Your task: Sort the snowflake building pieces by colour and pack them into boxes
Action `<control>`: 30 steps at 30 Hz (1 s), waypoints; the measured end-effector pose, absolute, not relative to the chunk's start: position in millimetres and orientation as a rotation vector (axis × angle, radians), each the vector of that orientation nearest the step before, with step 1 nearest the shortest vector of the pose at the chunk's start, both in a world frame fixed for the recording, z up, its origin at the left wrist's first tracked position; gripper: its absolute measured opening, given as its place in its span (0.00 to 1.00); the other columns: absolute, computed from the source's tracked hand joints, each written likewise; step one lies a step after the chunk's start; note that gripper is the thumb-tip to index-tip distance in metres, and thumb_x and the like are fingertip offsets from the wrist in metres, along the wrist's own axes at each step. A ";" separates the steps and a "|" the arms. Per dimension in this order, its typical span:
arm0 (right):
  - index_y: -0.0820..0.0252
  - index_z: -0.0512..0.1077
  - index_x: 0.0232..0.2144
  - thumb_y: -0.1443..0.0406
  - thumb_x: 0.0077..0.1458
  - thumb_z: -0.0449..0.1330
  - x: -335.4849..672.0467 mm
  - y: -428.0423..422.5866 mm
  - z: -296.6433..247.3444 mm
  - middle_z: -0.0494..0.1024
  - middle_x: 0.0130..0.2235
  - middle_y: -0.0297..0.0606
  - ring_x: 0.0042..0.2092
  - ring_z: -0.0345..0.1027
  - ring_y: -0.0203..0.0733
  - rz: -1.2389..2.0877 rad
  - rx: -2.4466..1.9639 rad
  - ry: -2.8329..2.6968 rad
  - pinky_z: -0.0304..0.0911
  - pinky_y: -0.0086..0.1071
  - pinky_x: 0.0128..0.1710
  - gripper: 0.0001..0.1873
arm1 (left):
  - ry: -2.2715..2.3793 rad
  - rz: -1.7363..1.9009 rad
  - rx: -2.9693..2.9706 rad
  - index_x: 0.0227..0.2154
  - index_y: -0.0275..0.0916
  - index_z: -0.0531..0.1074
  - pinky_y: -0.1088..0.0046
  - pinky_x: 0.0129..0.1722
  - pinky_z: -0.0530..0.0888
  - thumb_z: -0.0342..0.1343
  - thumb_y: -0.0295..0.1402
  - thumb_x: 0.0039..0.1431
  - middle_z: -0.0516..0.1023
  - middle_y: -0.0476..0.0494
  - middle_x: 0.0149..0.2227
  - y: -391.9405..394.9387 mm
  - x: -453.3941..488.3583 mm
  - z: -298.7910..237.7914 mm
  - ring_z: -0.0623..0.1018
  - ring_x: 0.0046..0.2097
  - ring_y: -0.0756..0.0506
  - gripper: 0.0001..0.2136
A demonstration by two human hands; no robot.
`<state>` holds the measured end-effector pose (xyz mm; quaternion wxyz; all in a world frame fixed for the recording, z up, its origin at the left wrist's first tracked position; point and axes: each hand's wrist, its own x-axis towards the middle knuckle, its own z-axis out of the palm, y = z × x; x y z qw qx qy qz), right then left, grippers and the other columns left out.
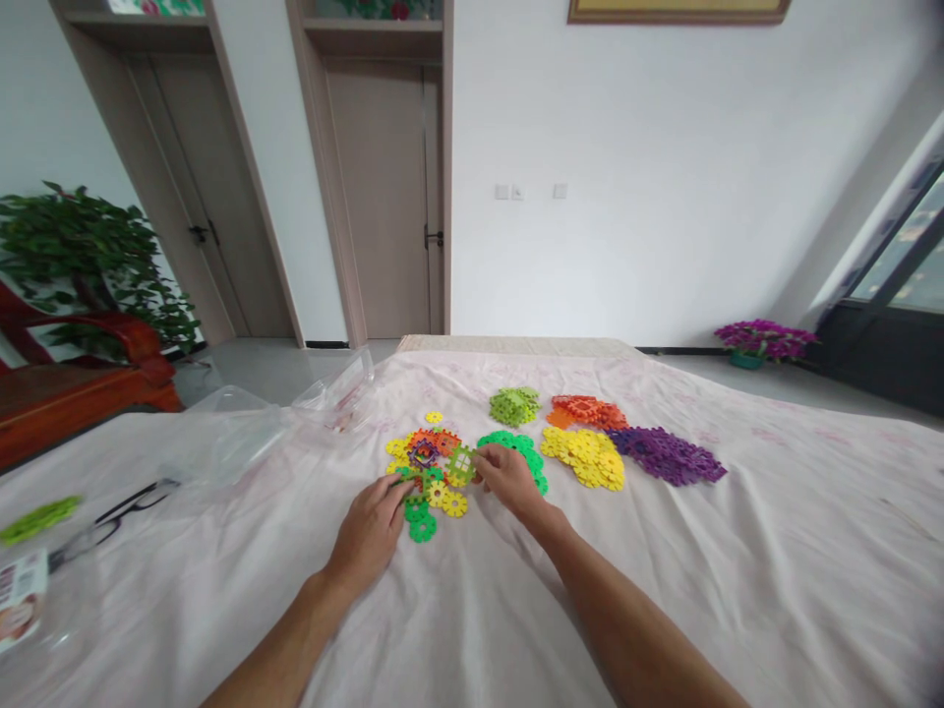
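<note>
Between the fingertips of my right hand (508,479) is a light green notched square disc (462,463) with a cross-shaped centre, held upright over a mixed pile. My left hand (371,526) is closed at the pile's left side, its fingertips on another light green piece (419,480) that is partly covered. The pile about them has red notched discs (444,442), a purple one (423,452), yellow ones (455,504) and green ones (423,528). Just behind my right hand lies a heap of green discs (525,444), partly hidden by the fingers.
Sorted heaps of light green (514,404), orange-red (588,410), yellow (586,454) and purple discs (668,455) lie to the right on the cloth-covered table (737,590). Clear plastic packaging (221,438), eyeglasses (122,511) and a light green item (38,519) are at left.
</note>
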<state>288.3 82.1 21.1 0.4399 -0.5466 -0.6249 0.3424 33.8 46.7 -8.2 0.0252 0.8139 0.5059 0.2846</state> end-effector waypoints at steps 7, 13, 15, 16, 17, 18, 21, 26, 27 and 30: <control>0.58 0.69 0.35 0.59 0.46 0.63 313.1 97.7 40.0 0.80 0.41 0.44 0.35 0.76 0.40 1.109 -1.134 -0.843 0.71 0.32 0.31 0.14 | 1.580 0.880 2.489 0.53 0.43 0.72 0.57 0.58 0.68 0.46 0.28 0.63 0.73 0.40 0.54 44.0 36.1 -4.6 0.73 0.55 0.42 0.18; 0.61 0.71 0.42 0.63 0.44 0.62 303.2 95.3 24.8 0.81 0.36 0.41 0.31 0.74 0.38 1.075 -1.198 -1.063 0.67 0.29 0.25 0.19 | 1.578 0.885 2.500 0.53 0.43 0.72 0.57 0.58 0.68 0.46 0.28 0.63 0.72 0.40 0.54 43.6 36.4 -4.7 0.73 0.55 0.43 0.19; 0.61 0.73 0.40 0.63 0.46 0.60 300.8 94.7 17.8 0.80 0.34 0.39 0.30 0.73 0.38 1.003 -1.256 -1.200 0.64 0.27 0.23 0.16 | 1.567 0.884 2.512 0.54 0.44 0.71 0.58 0.59 0.68 0.45 0.28 0.63 0.72 0.41 0.54 43.9 36.0 -5.4 0.72 0.55 0.43 0.19; 0.60 0.74 0.39 0.64 0.47 0.59 300.1 94.2 15.3 0.80 0.33 0.38 0.30 0.73 0.39 0.957 -1.279 -1.270 0.64 0.27 0.23 0.15 | 1.564 0.884 2.516 0.54 0.44 0.71 0.58 0.58 0.68 0.45 0.28 0.63 0.72 0.41 0.54 44.1 35.8 -5.8 0.72 0.55 0.43 0.19; 0.60 0.74 0.39 0.64 0.48 0.58 299.4 93.4 13.8 0.80 0.32 0.36 0.29 0.73 0.39 0.910 -1.296 -1.345 0.63 0.27 0.23 0.14 | 1.566 0.885 2.516 0.54 0.43 0.71 0.58 0.58 0.68 0.45 0.27 0.63 0.72 0.40 0.54 44.3 35.7 -6.1 0.72 0.55 0.43 0.19; 0.59 0.75 0.39 0.64 0.49 0.58 298.7 92.0 13.3 0.80 0.31 0.35 0.29 0.72 0.39 0.861 -1.308 -1.427 0.63 0.28 0.24 0.14 | 1.569 0.887 2.514 0.53 0.43 0.71 0.58 0.58 0.68 0.45 0.27 0.62 0.72 0.40 0.54 44.5 35.7 -6.3 0.72 0.55 0.43 0.19; 0.57 0.78 0.38 0.63 0.51 0.58 294.3 83.3 18.0 0.79 0.30 0.34 0.29 0.71 0.38 0.684 -1.320 -1.702 0.63 0.30 0.29 0.12 | 1.576 0.892 2.506 0.53 0.43 0.72 0.58 0.58 0.68 0.46 0.27 0.62 0.72 0.40 0.54 45.1 35.8 -6.3 0.73 0.55 0.42 0.19; 0.54 0.79 0.37 0.58 0.48 0.65 279.7 62.0 32.4 0.78 0.35 0.35 0.34 0.69 0.38 0.508 -1.390 -2.069 0.57 0.29 0.31 0.13 | 1.580 0.870 2.527 0.54 0.43 0.71 0.59 0.58 0.68 0.46 0.27 0.62 0.72 0.40 0.54 44.2 36.6 -4.0 0.72 0.55 0.42 0.19; 0.53 0.79 0.37 0.56 0.46 0.67 277.0 59.0 33.8 0.78 0.36 0.35 0.34 0.69 0.38 0.473 -1.429 -2.119 0.55 0.29 0.30 0.14 | 1.581 0.867 2.534 0.54 0.43 0.71 0.59 0.58 0.69 0.45 0.27 0.62 0.72 0.40 0.54 43.9 36.7 -3.7 0.72 0.55 0.43 0.19; 0.54 0.78 0.35 0.54 0.41 0.70 271.4 54.5 33.7 0.76 0.37 0.36 0.36 0.67 0.39 0.362 -1.515 -2.233 0.50 0.28 0.29 0.17 | 1.591 0.865 2.549 0.53 0.43 0.71 0.59 0.58 0.69 0.45 0.27 0.62 0.72 0.40 0.54 43.5 36.6 -3.7 0.73 0.55 0.43 0.19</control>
